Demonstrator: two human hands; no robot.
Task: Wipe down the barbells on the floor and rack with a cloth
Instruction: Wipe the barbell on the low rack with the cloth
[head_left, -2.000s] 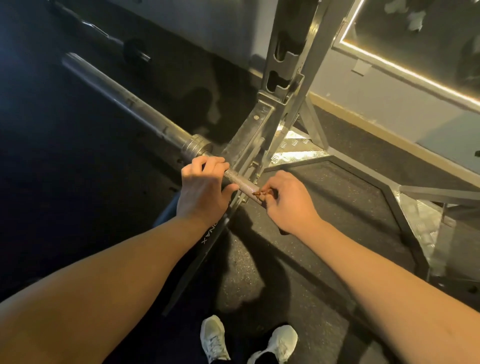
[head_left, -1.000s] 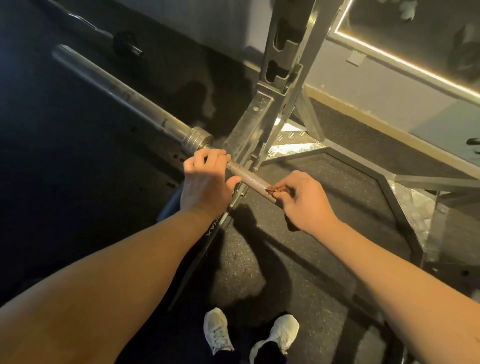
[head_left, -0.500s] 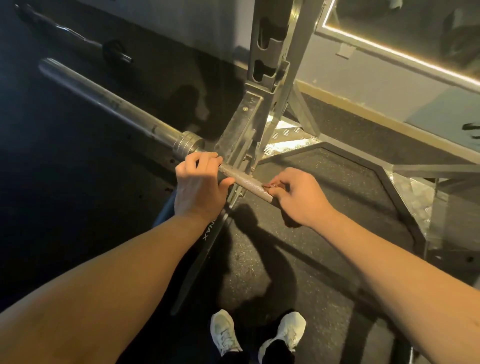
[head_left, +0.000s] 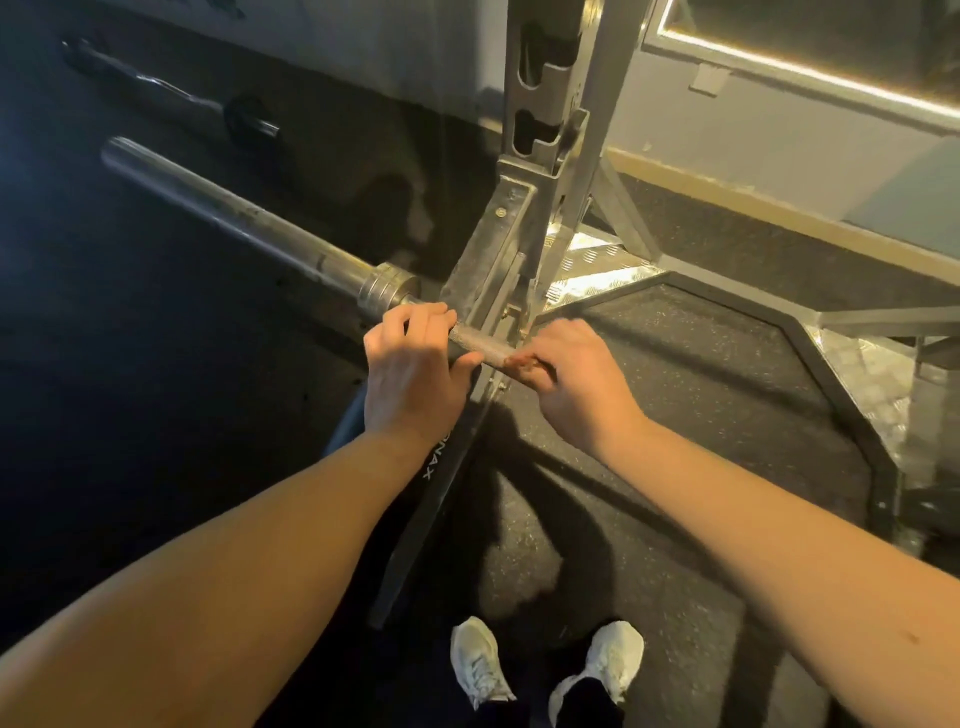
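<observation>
left hand (head_left: 410, 374) grips barbell (head_left: 249, 221); right hand (head_left: 571, 379) pinches cloth (head_left: 524, 364) on it

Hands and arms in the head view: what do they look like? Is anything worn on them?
The left hand and right hand wear no gloves, and no ring, watch or wristband shows. The left forearm and right forearm are uncovered right to the frame's edge, with no sleeve in sight. The only clothing visible is lower down: white trainers.
</observation>
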